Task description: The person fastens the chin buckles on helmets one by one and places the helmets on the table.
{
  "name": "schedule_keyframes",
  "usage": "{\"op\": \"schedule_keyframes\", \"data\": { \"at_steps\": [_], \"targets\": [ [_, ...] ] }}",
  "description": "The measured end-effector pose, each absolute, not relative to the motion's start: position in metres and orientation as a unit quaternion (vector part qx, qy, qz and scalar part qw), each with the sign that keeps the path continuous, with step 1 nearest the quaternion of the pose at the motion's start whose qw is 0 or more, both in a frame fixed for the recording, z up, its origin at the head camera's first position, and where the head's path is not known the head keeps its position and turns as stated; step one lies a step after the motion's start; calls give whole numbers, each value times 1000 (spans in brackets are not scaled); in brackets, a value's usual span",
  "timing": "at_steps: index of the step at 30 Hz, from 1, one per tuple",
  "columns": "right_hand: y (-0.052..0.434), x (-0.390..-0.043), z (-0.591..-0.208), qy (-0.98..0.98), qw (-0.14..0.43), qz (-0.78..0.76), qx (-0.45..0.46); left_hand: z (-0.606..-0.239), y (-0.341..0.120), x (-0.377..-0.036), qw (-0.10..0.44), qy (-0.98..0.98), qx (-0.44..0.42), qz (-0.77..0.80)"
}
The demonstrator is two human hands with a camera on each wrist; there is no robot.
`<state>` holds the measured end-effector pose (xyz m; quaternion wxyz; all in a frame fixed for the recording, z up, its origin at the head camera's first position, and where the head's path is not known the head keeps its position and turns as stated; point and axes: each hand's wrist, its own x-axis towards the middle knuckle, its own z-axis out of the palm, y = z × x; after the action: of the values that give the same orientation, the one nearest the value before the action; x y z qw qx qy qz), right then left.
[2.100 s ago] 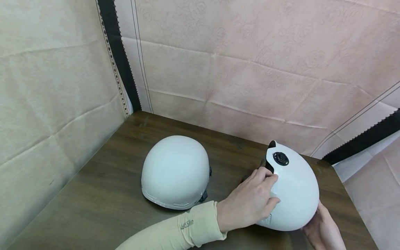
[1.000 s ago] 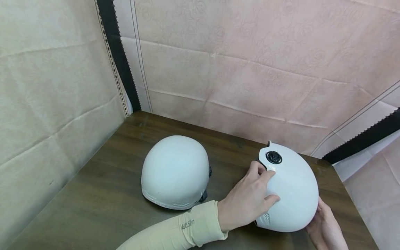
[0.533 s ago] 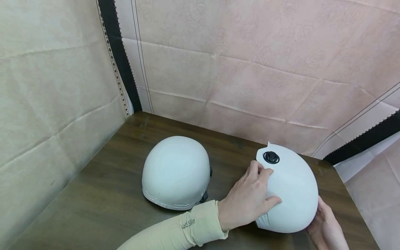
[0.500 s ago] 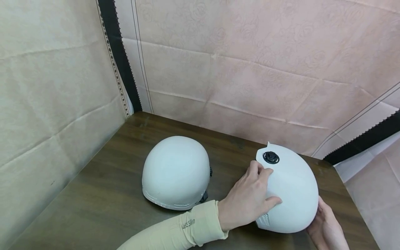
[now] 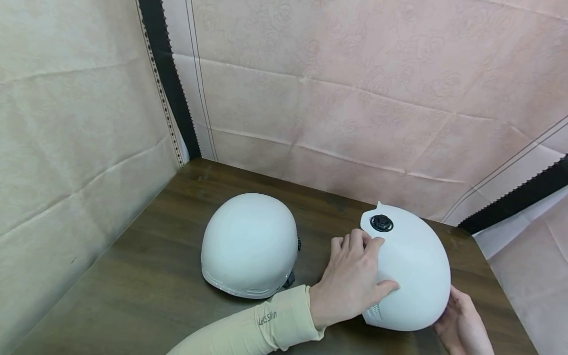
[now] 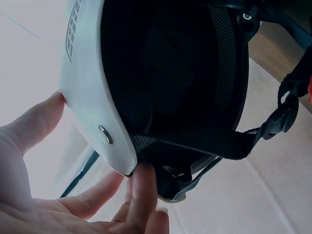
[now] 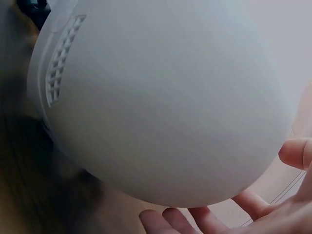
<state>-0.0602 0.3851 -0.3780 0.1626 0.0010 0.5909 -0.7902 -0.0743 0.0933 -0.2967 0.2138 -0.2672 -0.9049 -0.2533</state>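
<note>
We've got two white helmets on a dark wood table (image 5: 146,276). The right helmet (image 5: 412,276) is tipped on its side near the table's right edge, opening facing left, black knob (image 5: 381,223) on its upper far side.

Left hand (image 5: 355,283) grips that helmet's left rim: thumb lies across the shell, fingers curl over the edge toward the inside. The left wrist view shows fingertips (image 6: 144,187) on the rim at the black liner (image 6: 180,83), thumb on the outer shell, chin strap (image 6: 273,122) with its buckle hanging right of the opening. Cream sleeve (image 5: 253,328) covers the forearm.

Right hand (image 5: 463,325) is at the helmet's near-right underside. In the right wrist view the fingers (image 7: 253,204) are spread, fairly straight, cupping the shell from below; we can't tell if every finger touches. A vent grille (image 7: 61,61) shows on the shell's left side there.

The left helmet (image 5: 249,244) sits dome-up at mid-table, well apart from both hands, with a bit of black strap at its right edge.

Creased pinkish cloth (image 5: 355,98) with black trim (image 5: 166,74) walls off the far and left sides.
</note>
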Motion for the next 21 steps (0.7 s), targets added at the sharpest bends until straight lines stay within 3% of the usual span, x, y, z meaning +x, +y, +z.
{"op": "schedule_keyframes", "data": {
  "at_steps": [15,21],
  "targets": [
    [386,-61,-379,522,180,-833,-36,-297,94,-75,215,-907,-260,-252],
    [386,-64,-380,531,187,-827,-21,-297,95,-73,188,-900,-274,-282]
  ]
}}
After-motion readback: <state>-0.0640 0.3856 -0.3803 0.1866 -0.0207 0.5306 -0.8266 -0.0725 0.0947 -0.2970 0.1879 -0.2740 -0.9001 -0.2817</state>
